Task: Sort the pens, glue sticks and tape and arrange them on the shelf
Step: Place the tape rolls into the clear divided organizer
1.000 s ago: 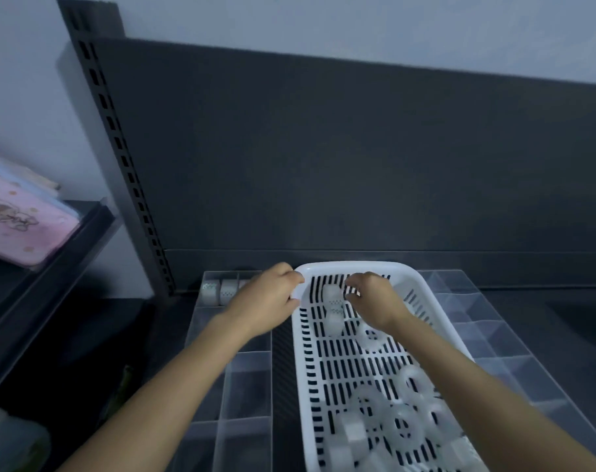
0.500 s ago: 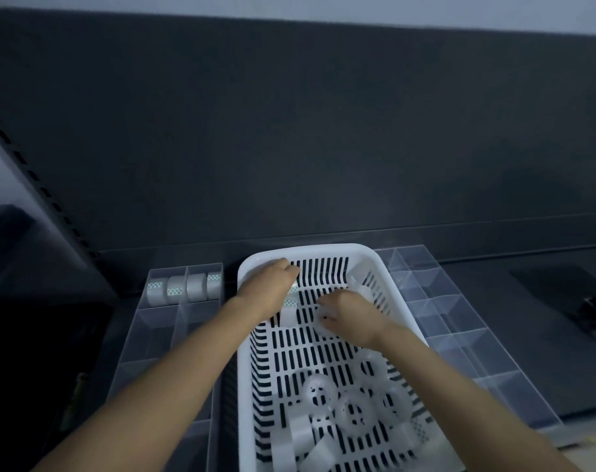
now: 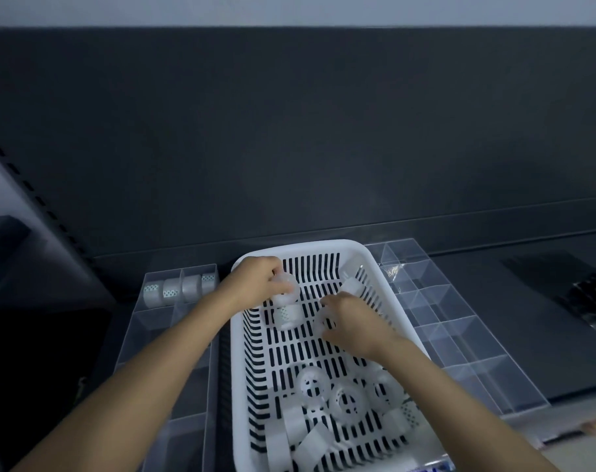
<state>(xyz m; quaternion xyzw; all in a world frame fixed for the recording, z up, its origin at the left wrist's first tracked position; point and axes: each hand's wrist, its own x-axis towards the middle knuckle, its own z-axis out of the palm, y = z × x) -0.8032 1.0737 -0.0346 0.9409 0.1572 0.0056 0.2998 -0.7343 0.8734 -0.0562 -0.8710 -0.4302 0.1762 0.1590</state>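
Tape rolls, one basket, two organisers.

I count four tape rolls (image 3: 181, 289) in the left clear organiser (image 3: 160, 335), about a dozen in the white basket (image 3: 324, 248), and another clear organiser (image 3: 460, 338) right.

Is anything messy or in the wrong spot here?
The tape rolls in the white basket lie jumbled, some flat, some on edge. Four rolls stand neatly in the clear organizer's back compartment. Nothing looks spilled or broken.
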